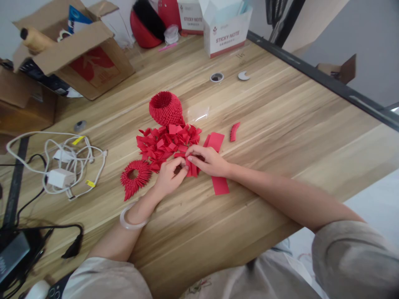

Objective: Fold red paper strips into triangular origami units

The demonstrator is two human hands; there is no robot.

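Between the fingertips of two bare hands, over a pale wood-grained table [280, 124], is flat, matte red paper [192, 171]. The left hand [170, 175] pinches it between thumb and fingers; the right hand [209, 162] pinches at its upper edge, its fingers bent, though the exact fold is hidden. Smooth rectangular strips [220, 186] lie partly under the right hand. Just beyond is a loose heap of small, sharp-cornered red pieces [158, 143], touching a rounded, hollow vessel [175, 111] with a densely ridged wall. Left of the heap lies a spiky ring [142, 173] with a pointed tail; to the right, a short curved segment [235, 132]. Farther out are tangled white cables [60, 178] and an open, brown cardboard box [87, 68].
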